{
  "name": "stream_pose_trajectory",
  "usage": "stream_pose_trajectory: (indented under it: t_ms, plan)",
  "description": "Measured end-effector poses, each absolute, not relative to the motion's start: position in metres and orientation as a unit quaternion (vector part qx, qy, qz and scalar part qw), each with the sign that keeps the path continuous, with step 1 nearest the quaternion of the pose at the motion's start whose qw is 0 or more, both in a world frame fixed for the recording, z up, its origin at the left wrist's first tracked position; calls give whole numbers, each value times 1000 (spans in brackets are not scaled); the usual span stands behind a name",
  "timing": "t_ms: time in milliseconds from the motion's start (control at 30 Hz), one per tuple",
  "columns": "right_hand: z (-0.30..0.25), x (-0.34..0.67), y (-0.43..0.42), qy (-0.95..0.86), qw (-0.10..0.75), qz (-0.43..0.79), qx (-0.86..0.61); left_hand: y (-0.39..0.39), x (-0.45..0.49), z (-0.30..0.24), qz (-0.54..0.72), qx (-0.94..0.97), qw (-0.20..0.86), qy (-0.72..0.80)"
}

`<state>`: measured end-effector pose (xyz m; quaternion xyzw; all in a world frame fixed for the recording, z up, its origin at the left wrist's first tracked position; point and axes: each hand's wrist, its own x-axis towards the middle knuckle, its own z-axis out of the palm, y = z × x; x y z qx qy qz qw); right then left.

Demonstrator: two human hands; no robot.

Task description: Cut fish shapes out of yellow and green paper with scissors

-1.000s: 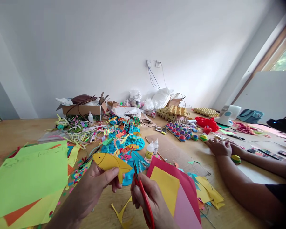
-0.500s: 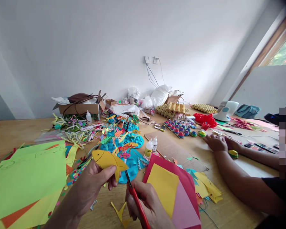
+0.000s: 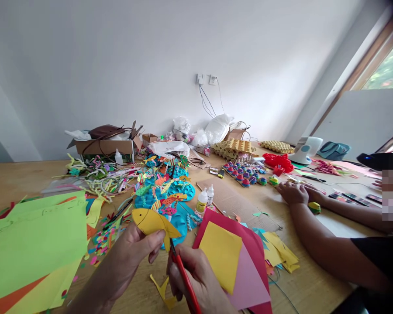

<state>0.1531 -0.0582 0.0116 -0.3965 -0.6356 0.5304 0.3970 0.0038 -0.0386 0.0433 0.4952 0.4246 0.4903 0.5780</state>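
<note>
A yellow paper fish with a drawn eye and fin lines is pinched between the thumb and fingers of my left hand. My right hand is closed round red-handled scissors, whose dark blades meet the fish's tail. On the table below lies a yellow paper scrap. Right of my hands is a stack of yellow paper, pink paper and red paper. Behind the fish, decorated paper fish sit on blue-painted egg trays.
Green paper sheets lie left. Two glue bottles stand beyond the stack. Farther back are a cardboard box, egg cartons and painted egg-tray pieces. At right, another person's hands rest on the table.
The fish has shifted slightly right and turned, and the scissors now sit nearer the tail's notch. The whole view has moved a little. The other person's hands stay in about the same place.
</note>
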Motion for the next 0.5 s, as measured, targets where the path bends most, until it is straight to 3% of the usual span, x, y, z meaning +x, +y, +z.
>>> stream_pose_trajectory:
  t_ms: [500]
  plan:
    - [8, 153, -59, -627, 393, 548, -389, -33, 2, 44, 517, 495, 554, 424]
